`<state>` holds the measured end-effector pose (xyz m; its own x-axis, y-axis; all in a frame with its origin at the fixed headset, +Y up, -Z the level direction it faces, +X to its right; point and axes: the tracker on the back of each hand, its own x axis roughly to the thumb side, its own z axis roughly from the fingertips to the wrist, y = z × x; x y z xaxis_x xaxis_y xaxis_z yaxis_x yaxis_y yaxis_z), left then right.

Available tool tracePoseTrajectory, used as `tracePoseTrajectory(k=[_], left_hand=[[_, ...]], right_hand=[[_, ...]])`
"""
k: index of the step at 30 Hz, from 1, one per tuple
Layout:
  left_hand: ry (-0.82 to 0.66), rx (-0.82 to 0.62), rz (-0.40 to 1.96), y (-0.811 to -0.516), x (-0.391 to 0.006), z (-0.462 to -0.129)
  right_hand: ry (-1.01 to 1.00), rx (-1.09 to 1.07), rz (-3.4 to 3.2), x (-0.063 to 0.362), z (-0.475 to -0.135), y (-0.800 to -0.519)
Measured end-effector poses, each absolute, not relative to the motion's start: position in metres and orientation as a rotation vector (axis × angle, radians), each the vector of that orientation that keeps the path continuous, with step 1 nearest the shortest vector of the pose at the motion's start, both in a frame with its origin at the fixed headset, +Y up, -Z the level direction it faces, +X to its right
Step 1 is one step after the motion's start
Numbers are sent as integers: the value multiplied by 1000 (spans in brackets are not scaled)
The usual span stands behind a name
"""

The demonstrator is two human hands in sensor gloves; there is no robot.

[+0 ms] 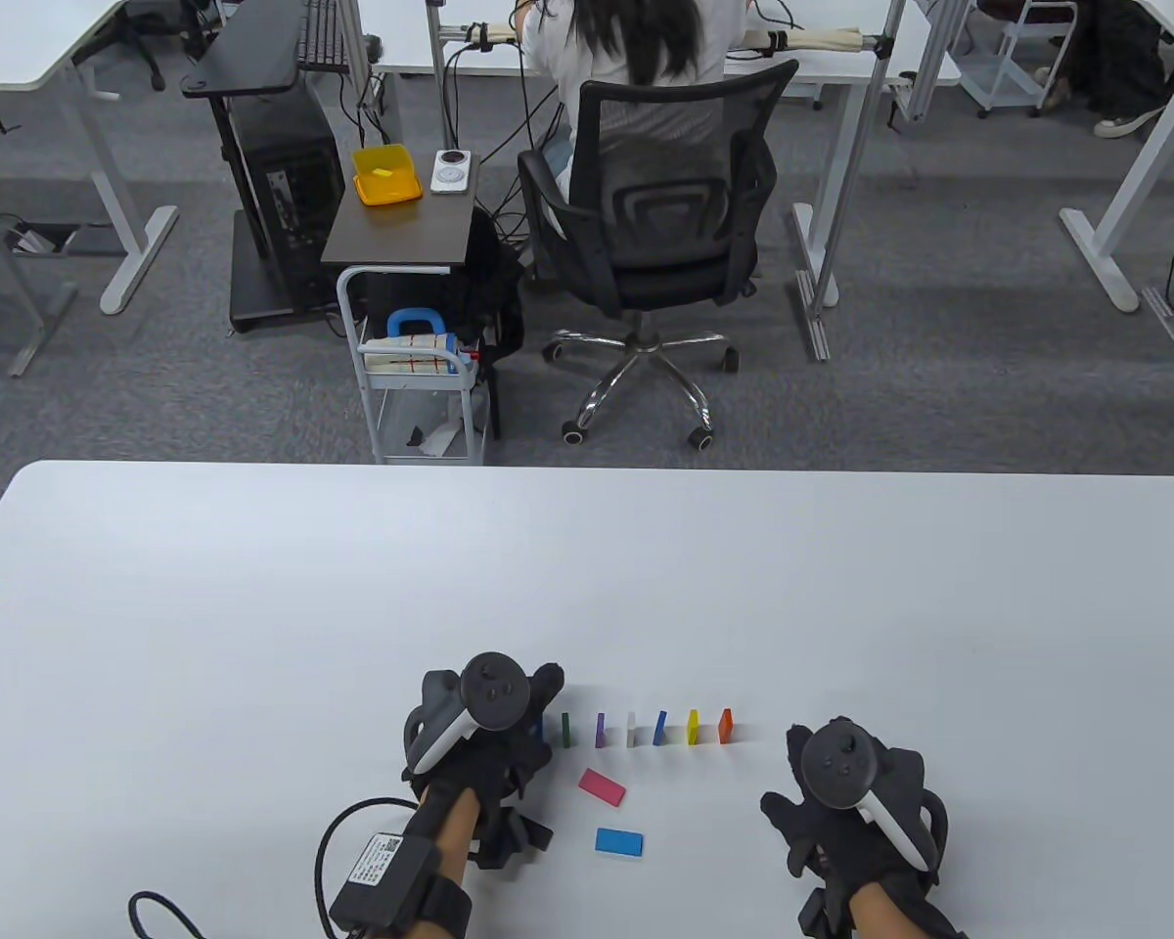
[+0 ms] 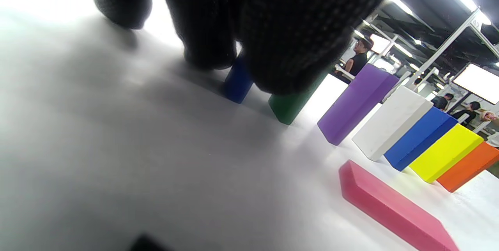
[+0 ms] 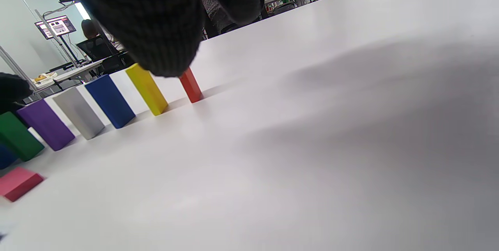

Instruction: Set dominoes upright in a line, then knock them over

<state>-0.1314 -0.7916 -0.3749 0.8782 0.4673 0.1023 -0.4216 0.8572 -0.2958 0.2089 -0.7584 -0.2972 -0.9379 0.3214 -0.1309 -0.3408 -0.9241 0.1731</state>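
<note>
So there's a row of dominoes (image 1: pixel 646 728) standing upright across the table (image 1: pixel 254 606), running left to right near the front edge. The left hand (image 1: pixel 484 729) sits right at the left end of the row, fingers down over the endmost piece (image 2: pixel 237 83). The right hand (image 1: pixel 856 792) is off past the right end, slightly nearer the front. Two more dominoes lie flat in front of the row, one (image 1: pixel 602 786) behind the other (image 1: pixel 618 841).
</note>
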Motion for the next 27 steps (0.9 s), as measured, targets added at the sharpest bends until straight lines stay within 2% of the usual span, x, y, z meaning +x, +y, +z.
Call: tracePoseTrajectory(k=[5,8,12,15,19,23,27], left_hand=[[-131,-292,516,-774,-135,-372],[-165,-143,566,-743,-137,-362],[-235,71,426,-704,-119,-339],[-310,140,308,-690,-98,-322],[-418,145,177,-691,-73,-307],[-500,0,83,-712,-53,-306],[-531,-58,-27,-736,-38,-308]], right_hand=[[269,-143,2779,210,-297,-757],[258,-150,2763,212,-296,-755],[248,-146,2766,211,-295,-754],[240,-136,2769,210,-295,-753],[228,-126,2769,208,-293,-751],[228,-117,2769,207,-293,-751],[232,-110,2776,206,-292,-751]])
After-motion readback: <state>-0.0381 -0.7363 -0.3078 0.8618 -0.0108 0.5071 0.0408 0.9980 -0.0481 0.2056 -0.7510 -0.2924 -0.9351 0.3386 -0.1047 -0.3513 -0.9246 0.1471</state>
